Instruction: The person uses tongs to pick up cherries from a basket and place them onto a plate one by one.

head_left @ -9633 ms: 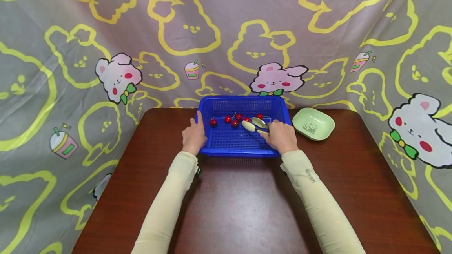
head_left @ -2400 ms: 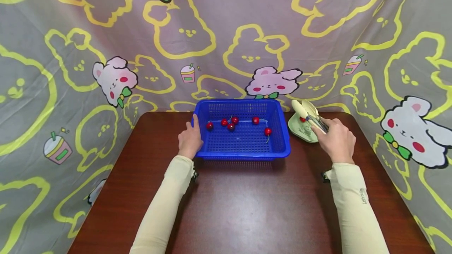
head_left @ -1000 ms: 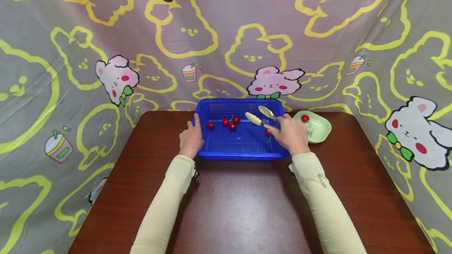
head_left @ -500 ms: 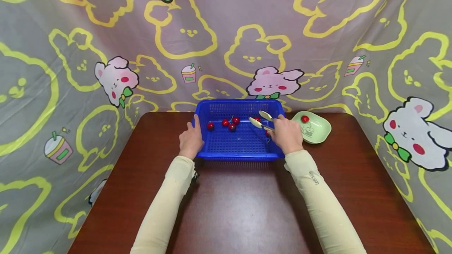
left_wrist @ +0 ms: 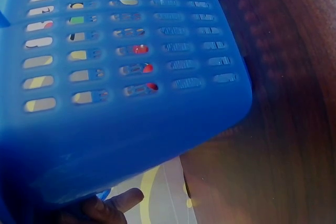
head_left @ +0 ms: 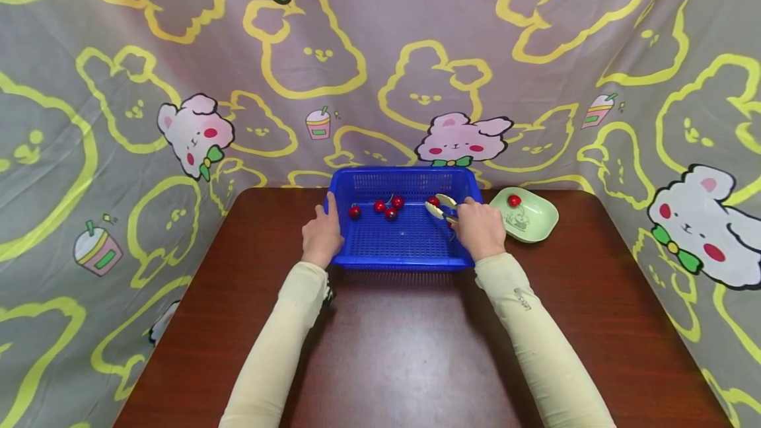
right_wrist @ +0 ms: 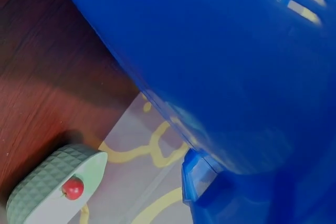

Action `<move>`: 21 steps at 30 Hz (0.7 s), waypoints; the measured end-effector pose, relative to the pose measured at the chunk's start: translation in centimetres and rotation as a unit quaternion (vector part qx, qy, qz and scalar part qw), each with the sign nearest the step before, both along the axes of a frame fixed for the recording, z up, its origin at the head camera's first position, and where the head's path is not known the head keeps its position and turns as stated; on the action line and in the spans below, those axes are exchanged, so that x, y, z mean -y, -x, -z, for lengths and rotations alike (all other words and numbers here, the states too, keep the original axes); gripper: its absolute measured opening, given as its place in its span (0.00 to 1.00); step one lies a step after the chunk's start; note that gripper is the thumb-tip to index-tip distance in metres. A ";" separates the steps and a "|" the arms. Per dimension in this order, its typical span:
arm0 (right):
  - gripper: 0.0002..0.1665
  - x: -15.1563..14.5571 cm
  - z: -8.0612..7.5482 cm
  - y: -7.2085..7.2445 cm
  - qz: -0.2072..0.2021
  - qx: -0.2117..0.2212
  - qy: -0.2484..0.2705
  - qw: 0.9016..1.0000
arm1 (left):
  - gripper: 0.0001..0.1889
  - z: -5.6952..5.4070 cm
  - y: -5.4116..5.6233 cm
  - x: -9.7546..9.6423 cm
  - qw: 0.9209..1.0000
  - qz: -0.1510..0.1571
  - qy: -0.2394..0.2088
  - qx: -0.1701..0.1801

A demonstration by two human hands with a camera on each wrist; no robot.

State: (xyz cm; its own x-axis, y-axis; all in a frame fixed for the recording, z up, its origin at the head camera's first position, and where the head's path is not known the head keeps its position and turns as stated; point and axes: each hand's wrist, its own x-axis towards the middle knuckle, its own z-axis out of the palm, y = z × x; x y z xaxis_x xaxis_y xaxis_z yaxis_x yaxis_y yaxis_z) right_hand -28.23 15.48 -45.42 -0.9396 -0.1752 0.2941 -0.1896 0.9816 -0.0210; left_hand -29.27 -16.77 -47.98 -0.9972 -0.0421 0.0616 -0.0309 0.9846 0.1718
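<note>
Two-handed: with right hand (head_left: 483, 228) gripped tongs (head_left: 434, 211) beside cherry (head_left: 433, 201) inside blue basket (head_left: 380, 243), mid-frame; rested left hand (head_left: 322, 238) on its left side, could not tell whether gripping.

basket (head_left: 392, 261): blue | tongs (head_left: 434, 210): cream-tipped | cherries (head_left: 390, 214): red | dish (head_left: 540, 218): pale green | backdrop (head_left: 410, 12): grey, yellow outlines

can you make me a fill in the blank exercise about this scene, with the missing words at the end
1. The left hand rests against the blue perforated plastic basket, while the ____ hand grips cream-tipped tongs.
2. The tongs' two tips stand ____, not pressed together.
3. In the head view, the basket is to the ____ of the pale green rounded dish.
4. That dish holds exactly ____ round red cherry.

Missing words: right; apart; left; one
</note>
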 end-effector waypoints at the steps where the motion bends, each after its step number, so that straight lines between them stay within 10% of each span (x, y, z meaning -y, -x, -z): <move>1: 0.13 0.0 0.0 0.0 -0.001 -0.002 -0.002 1.000 | 0.57 0.0 0.0 0.0 1.000 -0.001 -0.001 -0.001; 21: 0.14 -0.5 -0.1 -0.4 -0.007 -0.009 0.033 0.999 | 0.57 -0.2 -0.3 -0.2 1.000 -0.003 0.002 -0.012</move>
State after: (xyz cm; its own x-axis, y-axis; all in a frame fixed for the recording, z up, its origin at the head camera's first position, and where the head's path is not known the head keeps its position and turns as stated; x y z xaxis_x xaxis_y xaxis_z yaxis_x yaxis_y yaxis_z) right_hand -27.82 16.01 -45.27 -0.9316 -0.1669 0.3228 -0.2033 0.9756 -0.0824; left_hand -28.98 -16.58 -47.79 -0.9951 -0.0487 0.0858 -0.0336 0.9850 0.1693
